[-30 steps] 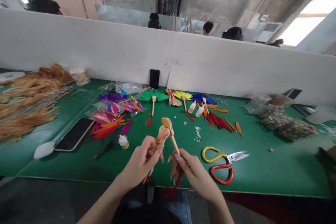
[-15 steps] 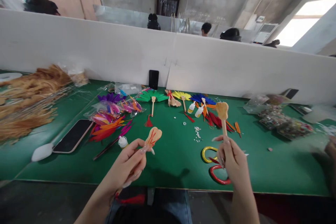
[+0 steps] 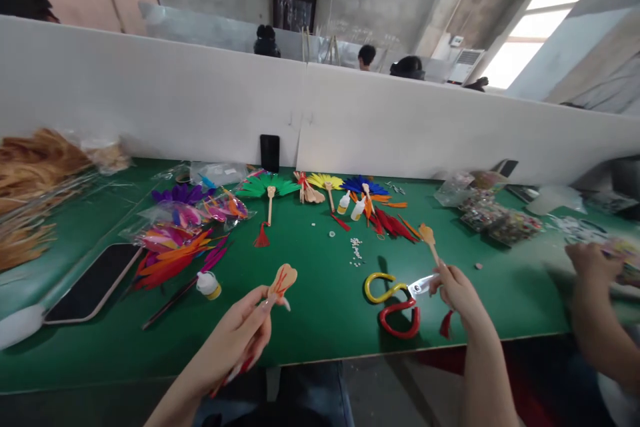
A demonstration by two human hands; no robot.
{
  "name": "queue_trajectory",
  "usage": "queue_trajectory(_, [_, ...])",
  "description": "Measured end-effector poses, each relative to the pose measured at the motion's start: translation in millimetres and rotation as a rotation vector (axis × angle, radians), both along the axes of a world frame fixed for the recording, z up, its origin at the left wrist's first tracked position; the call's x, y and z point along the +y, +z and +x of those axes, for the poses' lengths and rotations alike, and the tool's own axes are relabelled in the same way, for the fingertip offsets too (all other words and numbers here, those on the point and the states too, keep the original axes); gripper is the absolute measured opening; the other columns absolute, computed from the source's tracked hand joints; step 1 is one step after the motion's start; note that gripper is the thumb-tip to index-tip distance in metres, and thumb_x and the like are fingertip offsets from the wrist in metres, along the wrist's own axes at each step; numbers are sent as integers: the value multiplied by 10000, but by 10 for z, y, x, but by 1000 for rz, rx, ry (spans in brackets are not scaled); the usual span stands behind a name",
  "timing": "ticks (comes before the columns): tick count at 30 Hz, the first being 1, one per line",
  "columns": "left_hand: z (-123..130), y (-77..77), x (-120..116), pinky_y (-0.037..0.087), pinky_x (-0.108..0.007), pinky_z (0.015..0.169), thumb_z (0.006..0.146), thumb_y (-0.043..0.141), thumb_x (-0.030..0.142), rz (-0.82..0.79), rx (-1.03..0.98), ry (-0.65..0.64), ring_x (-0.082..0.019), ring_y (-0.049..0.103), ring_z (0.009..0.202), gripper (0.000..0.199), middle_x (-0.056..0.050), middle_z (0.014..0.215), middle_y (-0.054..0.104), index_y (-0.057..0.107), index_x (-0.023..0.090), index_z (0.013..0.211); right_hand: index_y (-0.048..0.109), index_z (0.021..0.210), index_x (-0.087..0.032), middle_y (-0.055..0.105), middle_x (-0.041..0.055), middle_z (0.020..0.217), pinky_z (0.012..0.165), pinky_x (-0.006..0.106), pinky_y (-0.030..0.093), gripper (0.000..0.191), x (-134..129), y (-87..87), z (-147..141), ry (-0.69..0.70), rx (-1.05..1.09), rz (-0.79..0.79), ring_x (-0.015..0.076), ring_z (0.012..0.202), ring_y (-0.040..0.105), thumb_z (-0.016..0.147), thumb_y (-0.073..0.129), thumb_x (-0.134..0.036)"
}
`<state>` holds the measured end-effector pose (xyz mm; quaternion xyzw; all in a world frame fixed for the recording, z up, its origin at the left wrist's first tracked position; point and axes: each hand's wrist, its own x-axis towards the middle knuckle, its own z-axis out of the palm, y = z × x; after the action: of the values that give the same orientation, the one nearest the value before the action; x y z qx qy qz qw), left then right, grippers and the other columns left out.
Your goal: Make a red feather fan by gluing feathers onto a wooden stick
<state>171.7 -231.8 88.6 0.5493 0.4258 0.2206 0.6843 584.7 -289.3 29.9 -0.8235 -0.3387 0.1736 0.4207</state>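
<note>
My left hand point(image 3: 247, 327) is closed on a wooden fan handle point(image 3: 285, 277) with red lines on its wide head; a red strand hangs below my fingers. Farther right, my right hand point(image 3: 455, 290) grips the stem of a second wooden fan handle point(image 3: 428, 237). Its head tilts away to the left, and a red tassel point(image 3: 447, 325) dangles beneath this hand. Close by on the table lie scissors point(image 3: 415, 291) with one yellow and one red loop; my right fingers are at the blade tips, though I cannot tell if they touch.
Feather fans in green point(image 3: 267, 185), yellow point(image 3: 325, 181) and blue point(image 3: 361, 185) lie along the back. Glue bottles point(image 3: 344, 203), white beads point(image 3: 356, 250), bagged feathers point(image 3: 187, 217) and a phone point(image 3: 95, 283) are spread around. At the right, another person's hand point(image 3: 593, 263) works near bead bags point(image 3: 517, 230).
My right hand has moved right and lowered its handle, which now tilts left, uncovering the scissors and the tassel. My left hand keeps its hold. The view has turned slightly right.
</note>
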Motion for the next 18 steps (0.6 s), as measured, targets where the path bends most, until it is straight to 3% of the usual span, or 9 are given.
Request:
queue_trajectory(3, [-4, -110, 1, 245, -177, 354, 844, 385, 571, 57, 86, -34, -65, 270, 324, 418, 87, 398, 383, 493, 178, 936, 597, 650, -150, 579, 59, 454, 425, 272, 351, 369, 69, -129, 499, -36, -110, -303, 160, 390, 478, 833, 397, -400])
queue_trajectory(6, [36, -175, 9, 298, -185, 412, 841, 421, 539, 135, 185, -111, -77, 324, 363, 375, 84, 409, 390, 494, 179, 916, 586, 534, -137, 580, 97, 451, 476, 290, 363, 356, 264, -166, 844, -55, -134, -368, 164, 419, 483, 813, 451, -313])
queue_trajectory(8, [93, -192, 13, 283, -186, 411, 839, 427, 530, 166, 241, -171, -80, 339, 376, 354, 84, 435, 389, 486, 185, 892, 607, 558, -114, 597, 114, 481, 487, 290, 373, 368, 439, -170, 986, -65, -137, -380, 161, 427, 489, 824, 437, -302])
queue_trajectory(13, [261, -168, 28, 263, -185, 427, 846, 396, 518, 220, 317, -241, -82, 352, 419, 333, 83, 480, 381, 440, 191, 803, 663, 788, -82, 652, 139, 639, 545, 284, 442, 415, 775, -204, 1097, -136, -162, -428, 209, 589, 615, 851, 397, -394])
queue_trajectory(18, [311, -175, 68, 284, -185, 450, 862, 370, 493, 230, 322, -259, -84, 354, 433, 318, 85, 485, 370, 447, 187, 818, 655, 905, -74, 617, 256, 961, 729, 443, 454, 430, 763, -203, 965, -241, -270, -518, 368, 943, 591, 775, 500, -452])
